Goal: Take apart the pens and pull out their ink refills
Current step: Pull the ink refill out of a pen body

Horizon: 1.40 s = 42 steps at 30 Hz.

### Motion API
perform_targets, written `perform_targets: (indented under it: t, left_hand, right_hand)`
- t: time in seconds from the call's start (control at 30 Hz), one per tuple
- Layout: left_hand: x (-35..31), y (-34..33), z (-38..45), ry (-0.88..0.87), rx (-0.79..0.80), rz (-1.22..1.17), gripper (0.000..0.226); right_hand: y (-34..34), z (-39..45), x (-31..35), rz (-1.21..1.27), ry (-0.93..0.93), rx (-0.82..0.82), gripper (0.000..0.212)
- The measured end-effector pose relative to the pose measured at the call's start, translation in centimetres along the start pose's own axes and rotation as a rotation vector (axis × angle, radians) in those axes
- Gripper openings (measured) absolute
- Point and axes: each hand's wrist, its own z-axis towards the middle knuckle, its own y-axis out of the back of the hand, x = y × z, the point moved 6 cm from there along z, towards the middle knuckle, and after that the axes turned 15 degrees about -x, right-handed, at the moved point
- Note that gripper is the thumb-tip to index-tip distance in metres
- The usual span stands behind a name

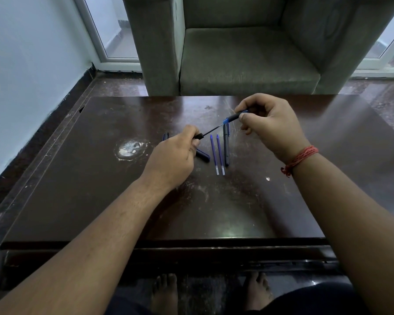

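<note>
My right hand point(270, 123) pinches a dark pen barrel point(233, 117) with a blue end, held above the table. My left hand point(175, 155) grips the pen's black tip piece point(198, 136). A thin dark refill point(212, 131) stretches between the tip piece and the barrel. On the table below lie two blue refills point(217, 153) side by side, with an empty dark barrel point(226, 146) just right of them. Another dark pen part point(203, 155) pokes out from under my left hand, and one more point(165, 136) lies to its left.
The dark brown table point(100, 201) is scratched, with a white stain point(130, 148) at centre left. A grey-green armchair point(248, 60) stands right behind the far edge. My bare feet point(166, 292) show under the near edge.
</note>
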Motion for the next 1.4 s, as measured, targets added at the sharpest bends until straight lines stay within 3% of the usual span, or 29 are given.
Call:
perform_targets:
  t: [0.37,0.63,0.97,1.17,1.4]
  left_hand:
    - [-0.1,0.0,0.0,0.007,0.010,0.004,0.014]
    - [-0.6,-0.1,-0.1,-0.009,0.013,-0.017,0.010]
    - [-0.2,0.1,0.0,0.012,-0.015,-0.030,0.014]
    - [-0.4,0.0,0.0,0.005,-0.004,-0.017,0.013]
    - [-0.1,0.2,-0.1,0.015,-0.016,-0.046,0.013]
  right_hand:
    - [-0.8,-0.4,0.2,-0.033,0.023,0.050,0.015]
    - [-3.0,-1.6,0.4,-0.023,0.067,0.173,0.011]
    - [-0.7,-0.4,0.2,0.147,-0.003,0.054,0.014]
    - [-2.0,-1.2,0.7,0.152,0.022,0.195,0.014]
    - [0.6,0.1,-0.1,0.238,-0.062,-0.013,0.016]
